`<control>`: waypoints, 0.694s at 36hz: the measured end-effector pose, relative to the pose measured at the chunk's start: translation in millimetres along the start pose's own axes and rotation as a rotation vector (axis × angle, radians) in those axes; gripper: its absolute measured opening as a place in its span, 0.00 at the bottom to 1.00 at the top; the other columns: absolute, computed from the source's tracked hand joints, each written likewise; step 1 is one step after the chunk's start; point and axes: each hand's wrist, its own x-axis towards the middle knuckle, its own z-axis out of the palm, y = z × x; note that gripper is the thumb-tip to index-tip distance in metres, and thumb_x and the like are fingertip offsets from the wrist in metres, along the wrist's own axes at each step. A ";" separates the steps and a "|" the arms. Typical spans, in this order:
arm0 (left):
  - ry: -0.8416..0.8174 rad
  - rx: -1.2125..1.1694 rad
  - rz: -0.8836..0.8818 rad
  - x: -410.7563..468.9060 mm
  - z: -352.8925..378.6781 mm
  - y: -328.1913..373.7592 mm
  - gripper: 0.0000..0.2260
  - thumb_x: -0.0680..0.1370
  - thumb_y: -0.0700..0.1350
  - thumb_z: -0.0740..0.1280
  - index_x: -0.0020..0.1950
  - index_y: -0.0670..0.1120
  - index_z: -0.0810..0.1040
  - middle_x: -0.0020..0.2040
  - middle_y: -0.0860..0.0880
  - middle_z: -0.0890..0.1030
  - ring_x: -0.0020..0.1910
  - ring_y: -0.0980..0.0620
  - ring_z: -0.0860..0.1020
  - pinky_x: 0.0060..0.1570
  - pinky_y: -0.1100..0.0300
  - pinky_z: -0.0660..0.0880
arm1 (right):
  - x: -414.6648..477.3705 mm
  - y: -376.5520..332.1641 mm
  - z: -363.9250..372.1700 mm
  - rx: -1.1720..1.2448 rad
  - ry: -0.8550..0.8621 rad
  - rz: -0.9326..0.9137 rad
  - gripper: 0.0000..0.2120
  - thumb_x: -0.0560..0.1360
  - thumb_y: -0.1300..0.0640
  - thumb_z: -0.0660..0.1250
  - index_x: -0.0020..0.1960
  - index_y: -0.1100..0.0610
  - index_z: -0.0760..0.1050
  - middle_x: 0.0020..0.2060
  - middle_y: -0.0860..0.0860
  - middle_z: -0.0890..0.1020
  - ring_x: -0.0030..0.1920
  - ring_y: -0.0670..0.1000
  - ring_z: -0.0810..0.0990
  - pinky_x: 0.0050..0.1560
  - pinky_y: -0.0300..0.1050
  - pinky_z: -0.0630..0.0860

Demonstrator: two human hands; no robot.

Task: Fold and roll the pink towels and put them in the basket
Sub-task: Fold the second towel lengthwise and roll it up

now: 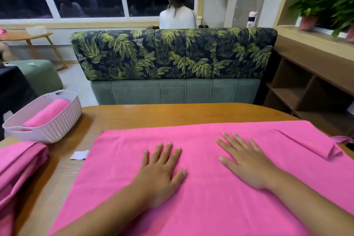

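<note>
A pink towel (199, 140) lies spread flat across the wooden table (172, 113). My left hand (162, 166) and my right hand (247, 161) both press flat on its middle, fingers straight and spread. The towel's far right corner (325, 145) is turned over. At the table's far left stands a white woven basket (57, 120) holding one rolled pink towel (47, 113). A pile of more pink towels (17, 163) lies at the left edge.
A small white label (79, 155) lies on the table by the towel's left edge. A leaf-patterned sofa (172, 53) stands behind the table, with a person sitting beyond it. Wooden shelves (306, 86) line the right side.
</note>
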 end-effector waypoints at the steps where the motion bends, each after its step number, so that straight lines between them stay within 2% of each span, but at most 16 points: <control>1: -0.008 -0.003 0.007 -7.0 2.0 6.4 0.33 0.82 0.70 0.45 0.84 0.61 0.39 0.84 0.55 0.36 0.82 0.49 0.35 0.79 0.41 0.35 | -8.9 3.1 1.9 -0.008 0.003 -0.005 0.32 0.78 0.26 0.37 0.81 0.30 0.35 0.81 0.34 0.34 0.81 0.43 0.31 0.82 0.58 0.38; 5: -0.023 -0.023 0.039 -12.0 -3.1 5.2 0.30 0.83 0.68 0.48 0.84 0.63 0.44 0.84 0.58 0.41 0.83 0.52 0.40 0.80 0.43 0.40 | -27.4 7.6 3.4 -0.026 -0.002 0.006 0.31 0.79 0.27 0.37 0.80 0.30 0.34 0.80 0.34 0.33 0.80 0.42 0.31 0.82 0.57 0.39; 9: -0.005 -0.040 0.034 4.6 -16.3 -46.7 0.25 0.85 0.63 0.46 0.83 0.65 0.48 0.84 0.62 0.46 0.83 0.58 0.44 0.81 0.47 0.44 | -30.2 5.4 1.6 -0.012 -0.008 0.011 0.31 0.80 0.27 0.38 0.80 0.29 0.35 0.80 0.34 0.34 0.81 0.42 0.31 0.82 0.57 0.39; 11: -0.026 -0.057 -0.015 6.1 -21.9 -86.5 0.28 0.81 0.67 0.41 0.82 0.66 0.48 0.83 0.63 0.46 0.83 0.59 0.45 0.80 0.48 0.44 | -30.3 5.1 0.6 -0.002 -0.016 0.014 0.31 0.79 0.27 0.38 0.80 0.29 0.35 0.80 0.34 0.34 0.81 0.42 0.31 0.82 0.57 0.39; 13: -0.016 -0.048 -0.083 -0.9 -26.0 -125.7 0.35 0.74 0.71 0.34 0.81 0.67 0.47 0.82 0.64 0.45 0.83 0.59 0.45 0.80 0.49 0.44 | -30.1 4.9 0.4 0.004 -0.021 0.015 0.32 0.78 0.26 0.37 0.80 0.29 0.36 0.80 0.33 0.35 0.81 0.42 0.32 0.82 0.57 0.39; 16: -0.006 -0.070 -0.141 -13.9 -31.2 -165.1 0.38 0.71 0.72 0.33 0.81 0.66 0.48 0.80 0.66 0.45 0.81 0.62 0.45 0.80 0.50 0.44 | -28.0 4.2 -2.1 0.007 -0.027 0.022 0.32 0.78 0.26 0.38 0.81 0.29 0.38 0.81 0.33 0.37 0.82 0.42 0.36 0.82 0.56 0.41; 19: 0.033 -0.068 -0.173 -20.7 -34.4 -177.1 0.32 0.78 0.68 0.40 0.82 0.64 0.54 0.81 0.65 0.51 0.81 0.63 0.50 0.79 0.50 0.49 | -19.0 3.6 -12.1 0.009 -0.007 0.041 0.29 0.82 0.30 0.43 0.82 0.31 0.47 0.82 0.33 0.47 0.83 0.44 0.47 0.82 0.54 0.49; 21: 0.164 0.026 -0.202 -20.2 -37.2 -177.5 0.26 0.83 0.60 0.46 0.79 0.61 0.65 0.80 0.61 0.64 0.79 0.59 0.63 0.76 0.50 0.58 | -6.4 4.4 -21.5 0.002 0.030 0.054 0.26 0.84 0.34 0.48 0.82 0.34 0.55 0.81 0.35 0.57 0.81 0.46 0.56 0.80 0.53 0.56; 23: 0.290 0.088 -0.188 -16.0 -44.2 -175.4 0.22 0.80 0.57 0.53 0.70 0.59 0.77 0.70 0.58 0.78 0.68 0.53 0.76 0.68 0.49 0.66 | 8.7 7.9 -27.7 -0.020 0.073 0.050 0.23 0.85 0.40 0.53 0.80 0.36 0.63 0.77 0.37 0.66 0.76 0.48 0.64 0.76 0.52 0.64; 25: 0.318 0.052 -0.184 -7.6 -54.2 -178.8 0.14 0.78 0.55 0.60 0.60 0.59 0.81 0.58 0.57 0.81 0.59 0.51 0.80 0.61 0.50 0.70 | 24.6 14.0 -31.3 0.008 0.119 0.030 0.19 0.84 0.45 0.58 0.74 0.38 0.72 0.68 0.39 0.74 0.67 0.48 0.71 0.68 0.50 0.71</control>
